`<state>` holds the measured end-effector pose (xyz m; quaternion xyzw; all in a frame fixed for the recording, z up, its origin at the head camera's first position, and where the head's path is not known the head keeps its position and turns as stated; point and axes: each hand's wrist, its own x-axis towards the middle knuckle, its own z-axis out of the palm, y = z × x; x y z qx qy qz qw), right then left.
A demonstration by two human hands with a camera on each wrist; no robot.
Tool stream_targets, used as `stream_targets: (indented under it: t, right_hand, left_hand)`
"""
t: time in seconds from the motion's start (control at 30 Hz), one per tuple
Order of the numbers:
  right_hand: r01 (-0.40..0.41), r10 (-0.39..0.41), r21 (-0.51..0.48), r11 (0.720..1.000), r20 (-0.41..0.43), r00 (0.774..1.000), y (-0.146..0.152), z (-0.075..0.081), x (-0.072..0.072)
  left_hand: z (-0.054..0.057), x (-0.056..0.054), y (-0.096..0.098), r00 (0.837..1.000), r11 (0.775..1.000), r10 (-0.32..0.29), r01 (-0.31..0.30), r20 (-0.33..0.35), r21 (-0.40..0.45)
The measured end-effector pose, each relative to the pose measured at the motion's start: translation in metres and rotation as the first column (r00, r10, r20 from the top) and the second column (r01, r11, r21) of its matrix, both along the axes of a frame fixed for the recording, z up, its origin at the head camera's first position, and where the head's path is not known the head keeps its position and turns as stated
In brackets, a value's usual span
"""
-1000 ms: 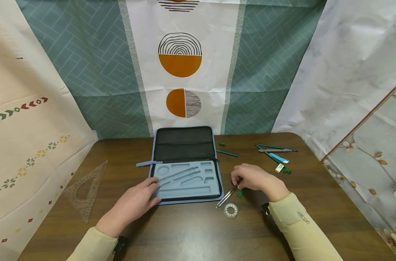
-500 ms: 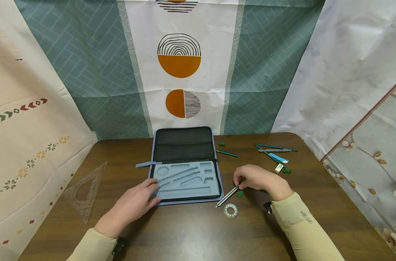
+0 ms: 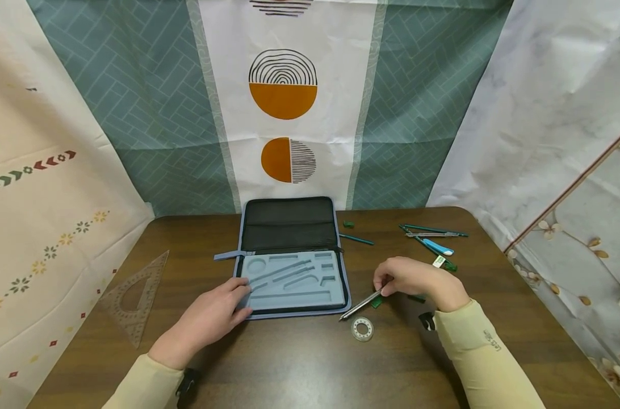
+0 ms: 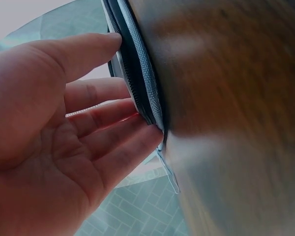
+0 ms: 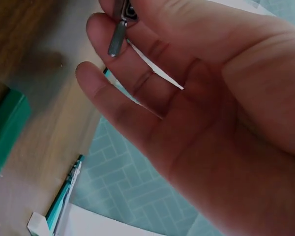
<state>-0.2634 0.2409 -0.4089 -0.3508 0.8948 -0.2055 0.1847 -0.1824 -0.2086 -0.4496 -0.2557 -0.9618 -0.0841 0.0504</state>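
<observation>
My left hand point(image 3: 215, 312) rests at the near left corner of the open zip case point(image 3: 288, 224), its fingers on the pale blue moulded tray point(image 3: 289, 303). In the left wrist view, fairly straight fingers and the thumb touch the case's zipped edge point(image 4: 146, 78). My right hand point(image 3: 412, 281) pinches the upper end of a silver compass point(image 3: 360, 305), which slants down left towards the table. Its small ridged knob point(image 5: 118, 39) shows by the fingers in the right wrist view. Beneath the compass lies a small green piece point(image 3: 376, 303), with a clear ring point(image 3: 362, 329) nearer me.
A clear set square point(image 3: 136, 298) lies left of the case. Right of it are a teal pencil point(image 3: 357, 239) and a green piece point(image 3: 348, 224). Farther right lie pencils point(image 3: 435, 229), another silver compass point(image 3: 432, 234), a blue cutter point(image 3: 439, 247) and a white eraser point(image 3: 439, 261).
My right hand has shifted slightly right with the compass, whose legs now look closer together. The left hand stays in place on the case.
</observation>
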Motion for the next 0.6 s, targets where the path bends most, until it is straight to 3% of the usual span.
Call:
stream_targets:
  t: [0.2, 0.33, 0.43, 0.6]
  right_hand:
    - [0.034, -0.035, -0.009, 0.999, -0.033, 0.999, 0.000, 0.016, -0.001]
    - [0.033, -0.040, -0.046, 0.998, -0.141, 0.989, -0.004, 0.020, -0.002]
    - [0.025, -0.047, -0.088, 0.996, -0.256, 0.966, -0.009, 0.016, -0.002]
    - [0.048, -0.106, -0.146, 0.988, -0.416, 0.903, -0.019, 0.004, 0.001]
  left_hand:
    - [0.005, -0.004, -0.001, 1.000, 1.000, 0.000, 0.000, -0.010, 0.001]
    - [0.004, -0.005, -0.002, 1.000, 1.000, 0.005, -0.005, -0.012, 0.004]
    - [0.003, -0.004, -0.002, 1.000, 1.000, 0.003, -0.003, -0.006, 0.004]
    - [0.000, -0.001, 0.000, 1.000, 1.000, -0.004, 0.004, 0.013, 0.010]
